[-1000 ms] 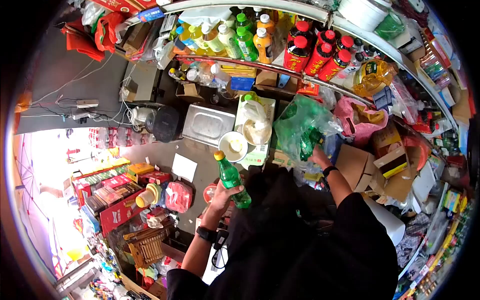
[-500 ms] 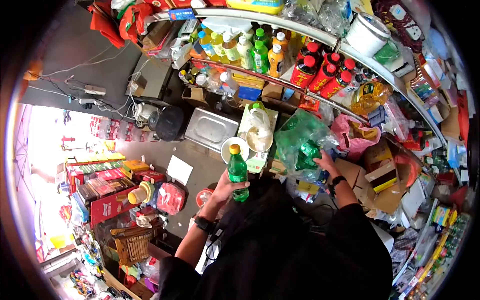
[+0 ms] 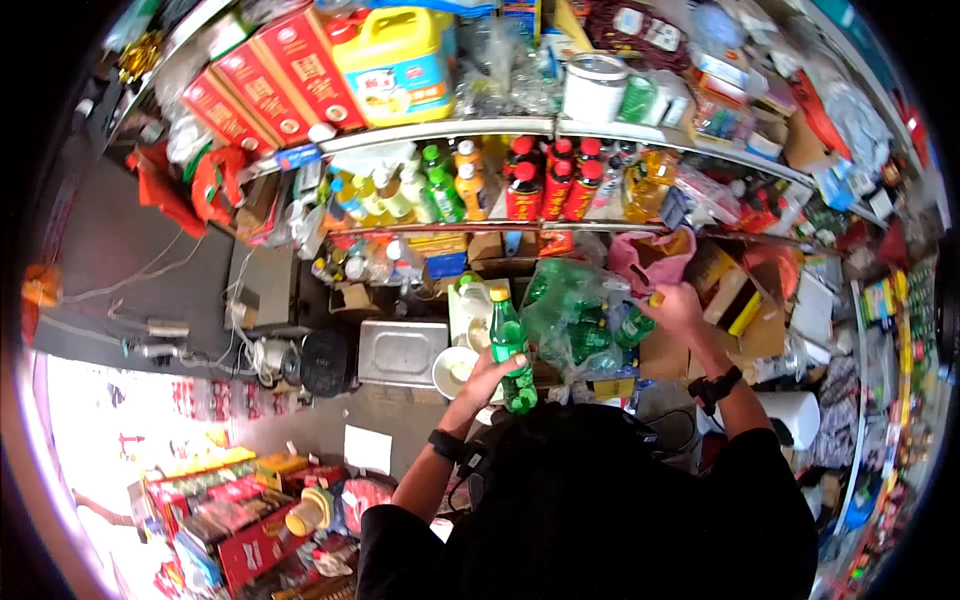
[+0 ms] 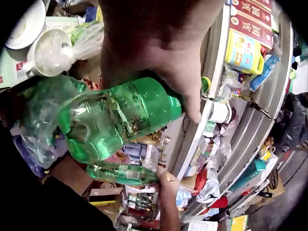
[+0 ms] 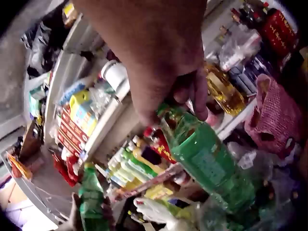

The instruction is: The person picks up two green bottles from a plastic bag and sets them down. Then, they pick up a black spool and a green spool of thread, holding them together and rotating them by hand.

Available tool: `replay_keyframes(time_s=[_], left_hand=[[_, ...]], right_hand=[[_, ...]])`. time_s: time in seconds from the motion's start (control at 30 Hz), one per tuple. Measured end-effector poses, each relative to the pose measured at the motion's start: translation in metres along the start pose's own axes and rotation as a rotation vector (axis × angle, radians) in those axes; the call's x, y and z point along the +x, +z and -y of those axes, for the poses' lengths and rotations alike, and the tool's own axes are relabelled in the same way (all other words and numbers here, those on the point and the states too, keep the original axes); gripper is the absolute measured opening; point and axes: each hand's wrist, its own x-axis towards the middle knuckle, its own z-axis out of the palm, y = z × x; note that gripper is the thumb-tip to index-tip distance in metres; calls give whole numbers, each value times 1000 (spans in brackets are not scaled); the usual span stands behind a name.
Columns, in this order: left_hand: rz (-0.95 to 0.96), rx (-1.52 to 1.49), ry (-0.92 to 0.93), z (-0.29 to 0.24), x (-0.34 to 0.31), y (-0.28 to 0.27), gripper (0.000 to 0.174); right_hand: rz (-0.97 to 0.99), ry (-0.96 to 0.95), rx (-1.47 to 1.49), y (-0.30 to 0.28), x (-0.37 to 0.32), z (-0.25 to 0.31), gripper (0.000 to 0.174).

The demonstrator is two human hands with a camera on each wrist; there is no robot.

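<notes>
My left hand (image 3: 485, 378) grips a green plastic soda bottle (image 3: 508, 345) around its lower part. That bottle stands upright, its orange cap on top; in the left wrist view its clear green base (image 4: 91, 130) faces the camera. My right hand (image 3: 682, 315) holds a second green bottle (image 3: 634, 328) by its neck end, tilted, with the base toward a clear plastic bag (image 3: 548, 322). More green bottles (image 3: 588, 338) lie inside that bag. In the right wrist view the second bottle (image 5: 211, 166) hangs below my fingers and overlaps the bag.
A pink woven bag (image 3: 650, 260) and cardboard boxes (image 3: 665, 355) stand right of the plastic bag. White bowls (image 3: 455, 370) and a metal tray (image 3: 403, 352) are on the left. Shelves behind carry red-capped bottles (image 3: 523, 192) and a yellow jug (image 3: 395, 70).
My right hand has drawn a green bottle up to the bag's right edge. The left hand still holds its bottle, now closer to the bag. The head view has tilted up toward the shelves.
</notes>
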Motion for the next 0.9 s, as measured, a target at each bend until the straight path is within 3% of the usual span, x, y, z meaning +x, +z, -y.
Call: replay_keyframes(time_s=[0.03, 0.1, 0.17, 0.23, 0.4, 0.5, 0.57, 0.63, 0.67, 0.77, 0.87, 0.9], left_hand=[[73, -27, 21, -2, 10, 5, 54], [190, -183, -107, -1, 30, 8, 61], [365, -389, -136, -5, 51, 16, 67], [399, -464, -204, -16, 63, 27, 71], [693, -250, -129, -41, 71, 45, 82], [698, -287, -156, -40, 64, 57, 84], [592, -315, -281, -39, 56, 65, 83], [632, -446, -324, -10, 65, 57, 82], [548, -439, -300, -1, 63, 55, 82], [303, -484, -476, 7, 52, 56, 87], [149, -498, -464, 12, 39, 50, 85], [329, -614, -397, 25, 43, 39, 85]], right_hand=[[-62, -5, 2, -20, 0, 8, 45], [-100, -16, 177, -48, 0, 13, 44], [-46, 139, 350, -72, -3, 28, 44], [-60, 133, 440, -81, -4, 34, 42], [60, 202, 701, -101, 2, 54, 35], [160, 241, 846, -105, 7, 75, 41], [231, 228, 942, -99, 14, 82, 40], [236, 172, 919, -86, 23, 86, 42], [237, 147, 924, -74, 28, 86, 41], [203, 160, 915, -51, 40, 97, 33], [206, 190, 996, -51, 53, 121, 36], [243, 196, 924, -40, 58, 116, 36]])
